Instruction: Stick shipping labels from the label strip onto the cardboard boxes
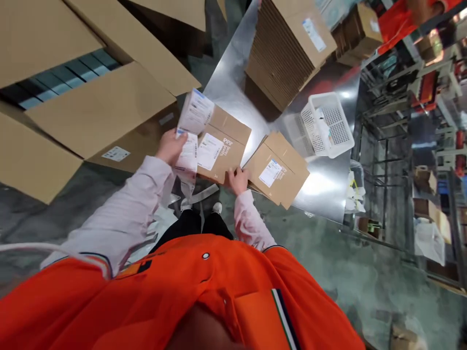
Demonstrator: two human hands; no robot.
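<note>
My left hand (171,147) is closed on a strip of printed labels (196,112), which hangs down below the hand and overlaps the left end of a flat cardboard carton (234,130). That carton bears a white label (209,151) and white printing. At its lower right corner, my right hand (238,180) grips the edge, fingers bent. Just right of this hand lies a small pile of flat cartons (292,167), the top one with a white label (270,173). Both cartons rest by the near edge of the metal table (328,187).
A tall stack of flat cartons (280,63) stands farther back on the table, beside a white perforated basket (343,124) with pale scraps inside. Large open boxes (105,102) fill the left, one holding rows of dark items. Metal racks (386,180) stand at right.
</note>
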